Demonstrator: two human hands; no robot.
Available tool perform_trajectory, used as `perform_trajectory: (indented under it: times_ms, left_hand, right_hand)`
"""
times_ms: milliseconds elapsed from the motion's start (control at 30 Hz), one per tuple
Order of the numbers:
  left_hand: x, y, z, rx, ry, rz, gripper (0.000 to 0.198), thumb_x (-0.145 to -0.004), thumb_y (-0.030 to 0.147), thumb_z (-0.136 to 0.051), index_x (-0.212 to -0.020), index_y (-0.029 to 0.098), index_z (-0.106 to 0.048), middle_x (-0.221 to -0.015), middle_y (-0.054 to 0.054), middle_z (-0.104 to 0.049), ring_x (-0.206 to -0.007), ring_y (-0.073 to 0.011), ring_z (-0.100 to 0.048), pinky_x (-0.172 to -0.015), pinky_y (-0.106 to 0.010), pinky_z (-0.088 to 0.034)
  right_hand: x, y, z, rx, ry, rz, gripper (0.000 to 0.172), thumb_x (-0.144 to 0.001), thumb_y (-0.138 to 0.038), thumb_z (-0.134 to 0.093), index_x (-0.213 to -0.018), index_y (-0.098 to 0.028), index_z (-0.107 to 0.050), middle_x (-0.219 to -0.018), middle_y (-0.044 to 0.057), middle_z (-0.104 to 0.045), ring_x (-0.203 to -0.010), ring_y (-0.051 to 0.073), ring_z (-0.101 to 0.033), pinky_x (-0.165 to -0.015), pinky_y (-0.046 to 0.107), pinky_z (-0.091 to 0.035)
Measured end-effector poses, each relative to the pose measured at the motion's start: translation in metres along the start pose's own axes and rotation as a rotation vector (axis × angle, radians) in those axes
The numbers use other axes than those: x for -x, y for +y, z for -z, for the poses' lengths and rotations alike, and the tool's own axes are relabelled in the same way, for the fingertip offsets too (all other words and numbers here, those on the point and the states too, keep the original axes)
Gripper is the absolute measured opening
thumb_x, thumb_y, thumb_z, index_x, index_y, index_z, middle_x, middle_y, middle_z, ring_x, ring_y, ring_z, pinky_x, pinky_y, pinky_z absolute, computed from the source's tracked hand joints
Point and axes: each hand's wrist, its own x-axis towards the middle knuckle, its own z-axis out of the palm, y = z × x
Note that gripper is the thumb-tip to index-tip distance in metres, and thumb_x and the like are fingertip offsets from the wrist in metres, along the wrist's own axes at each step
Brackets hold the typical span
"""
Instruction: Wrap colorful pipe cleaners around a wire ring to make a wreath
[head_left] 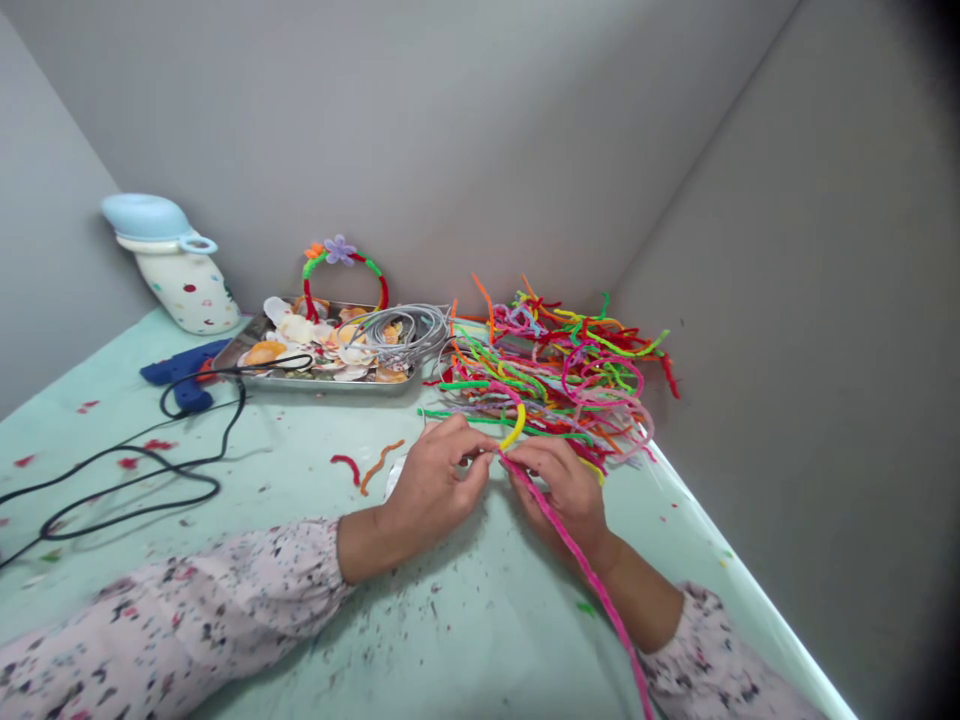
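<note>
Between my two hands runs a curved strand wrapped in yellow (514, 428) pipe cleaner, with pink and green stretches behind it. My left hand (435, 485) is closed, thumb and fingertips pinched at the near end of the yellow stretch. My right hand (566, 495) pinches a bright pink pipe cleaner (574, 550) near its tip, right beside the left fingertips. The pink length trails over the right wrist toward the bottom edge. What lies under the fingertips is partly hidden. A short red piece (347, 467) and an orange piece (381, 465) lie left of my left hand.
A heap of coloured pipe cleaners (577, 375) lies beyond my hands. A metal tray (337, 384) holds shells, coiled grey wire (409, 330) and a wrapped hoop with flowers (340, 250). Left are a blue glue gun (184, 366), black cable (217, 470) and white bottle (187, 285).
</note>
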Motion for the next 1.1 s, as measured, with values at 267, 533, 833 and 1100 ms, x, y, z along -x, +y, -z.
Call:
perform_trajectory:
  times_ms: [267, 533, 833, 1100]
  left_hand:
    - [-0.0027, 0.0017, 0.0002, -0.036, -0.019, -0.03, 0.016, -0.083, 0.011, -0.054, -0.086, 0.017, -0.068, -0.076, -0.002, -0.058, -0.076, -0.0163, -0.052, -0.073, -0.031, -0.039]
    - [-0.0012, 0.0016, 0.0004, -0.047, -0.028, -0.034, 0.015, -0.082, 0.01, -0.055, -0.086, 0.016, -0.068, -0.076, -0.002, -0.059, -0.076, -0.0164, -0.052, -0.072, -0.031, -0.038]
    - [-0.001, -0.0001, -0.0004, -0.065, -0.035, -0.057, 0.015, -0.083, 0.011, -0.055, -0.086, 0.018, -0.068, -0.076, -0.002, -0.059, -0.076, -0.0161, -0.053, -0.073, -0.031, -0.038]
    - [-0.0009, -0.0019, -0.0002, -0.104, -0.07, -0.07, 0.015, -0.084, 0.014, -0.055, -0.087, 0.02, -0.069, -0.078, -0.002, -0.061, -0.079, -0.0171, -0.055, -0.076, -0.033, -0.038]
  right_hand:
    - [0.0023, 0.004, -0.0002, 0.069, -0.002, -0.012, 0.03, -0.085, -0.013, -0.061, -0.112, -0.024, -0.06, -0.11, 0.01, -0.058, -0.097, 0.02, -0.062, -0.082, 0.033, -0.056]
    - [0.002, 0.0079, -0.0008, 0.051, -0.041, 0.008, 0.03, -0.086, -0.013, -0.06, -0.115, -0.022, -0.06, -0.11, 0.011, -0.061, -0.101, 0.021, -0.063, -0.087, 0.034, -0.055]
    - [0.0031, 0.0065, -0.0009, -0.021, -0.045, -0.069, 0.023, -0.087, -0.018, -0.059, -0.11, -0.024, -0.063, -0.108, 0.009, -0.062, -0.097, 0.019, -0.064, -0.082, 0.033, -0.057]
    - [0.0009, 0.0053, -0.0014, -0.073, -0.049, -0.12, 0.018, -0.087, -0.02, -0.058, -0.102, -0.024, -0.067, -0.105, 0.008, -0.066, -0.094, 0.02, -0.066, -0.078, 0.034, -0.058]
